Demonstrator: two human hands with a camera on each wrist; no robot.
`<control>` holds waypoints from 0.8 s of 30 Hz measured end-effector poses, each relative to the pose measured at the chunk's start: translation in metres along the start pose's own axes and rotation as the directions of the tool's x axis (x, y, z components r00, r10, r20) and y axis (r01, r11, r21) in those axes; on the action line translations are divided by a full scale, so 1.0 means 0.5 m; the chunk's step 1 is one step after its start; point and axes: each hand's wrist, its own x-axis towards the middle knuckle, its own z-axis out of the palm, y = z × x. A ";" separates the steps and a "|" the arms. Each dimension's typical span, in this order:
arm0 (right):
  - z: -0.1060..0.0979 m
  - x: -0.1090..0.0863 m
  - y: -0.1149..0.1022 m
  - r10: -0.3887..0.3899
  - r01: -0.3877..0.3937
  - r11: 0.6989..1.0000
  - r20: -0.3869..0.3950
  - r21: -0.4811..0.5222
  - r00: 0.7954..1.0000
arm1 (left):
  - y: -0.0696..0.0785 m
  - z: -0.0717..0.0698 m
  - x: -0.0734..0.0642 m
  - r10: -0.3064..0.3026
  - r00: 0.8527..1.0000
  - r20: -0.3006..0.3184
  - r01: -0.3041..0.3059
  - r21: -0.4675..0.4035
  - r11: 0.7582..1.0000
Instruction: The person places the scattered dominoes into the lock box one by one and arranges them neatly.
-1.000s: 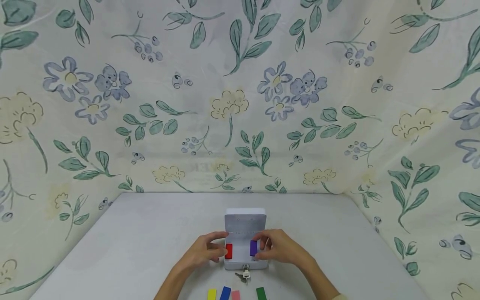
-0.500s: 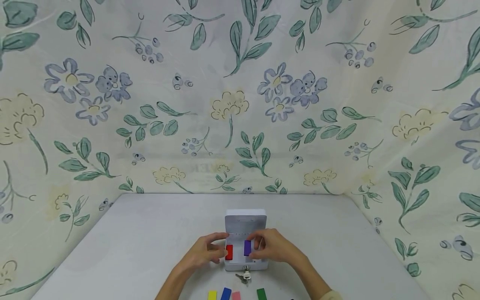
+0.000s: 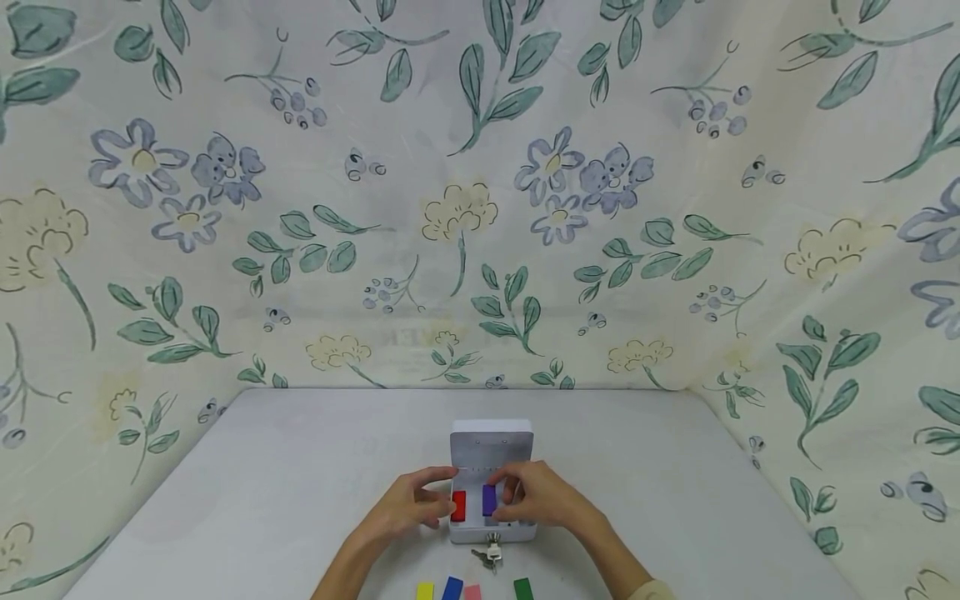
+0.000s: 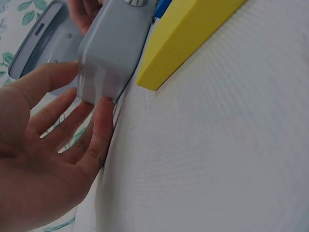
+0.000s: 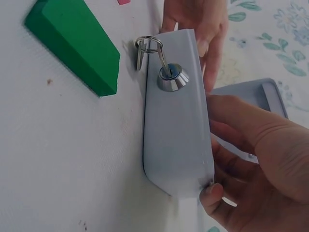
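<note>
A small light-grey metal cash box (image 3: 491, 451) stands on the table with its lid raised. My left hand (image 3: 407, 502) holds the box at its left side, thumb at the rim and fingers along the outer wall. A red block (image 3: 459, 507) stands inside by that wall, close to the thumb. Between thumb and fingertips my right hand (image 3: 544, 495) pinches a purple block (image 3: 489, 501) inside the box; in the right wrist view the box front (image 5: 176, 130) hides that block. A key with a ring (image 5: 148, 44) sits in the front lock.
In front of the box lie a yellow block (image 3: 425, 591), a blue block (image 3: 452, 588), a pink block (image 3: 472, 592) and a green block (image 3: 523, 589). The white table (image 3: 322, 450) ends at a floral cloth (image 3: 405, 250) behind and at the sides.
My right hand has carried the purple block leftward within the box, from near its right wall toward the middle. The left hand and the red block stay in place.
</note>
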 end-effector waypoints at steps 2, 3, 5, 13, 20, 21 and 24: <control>0.003 0.002 -0.002 0.005 -0.005 1.000 -0.002 -0.013 1.000 | 0.000 0.000 0.000 -0.001 1.000 -0.001 0.001 0.000 1.000; 0.005 0.003 -0.003 0.009 -0.009 1.000 -0.003 -0.021 1.000 | 0.000 0.000 0.000 -0.003 1.000 -0.002 0.003 -0.001 1.000; 0.009 0.005 -0.006 0.019 -0.020 0.999 -0.010 -0.046 1.000 | 0.000 0.001 -0.001 -0.007 1.000 -0.004 0.007 -0.001 1.000; 0.029 0.013 -0.018 0.084 -0.089 0.987 -0.046 -0.136 0.995 | 0.003 0.000 -0.003 -0.031 0.999 -0.011 0.031 -0.001 1.000; 0.041 0.017 -0.024 0.119 -0.134 0.972 -0.087 -0.195 0.989 | 0.001 0.000 -0.001 -0.015 1.000 -0.004 0.015 0.003 1.000; 0.043 0.017 -0.025 0.128 -0.144 0.970 -0.096 -0.197 0.987 | 0.001 0.000 -0.001 -0.012 1.000 -0.003 0.012 0.004 1.000; 0.048 0.018 -0.027 0.141 -0.163 0.967 -0.121 -0.196 0.983 | 0.002 0.001 -0.001 -0.006 1.000 -0.001 0.006 0.002 1.000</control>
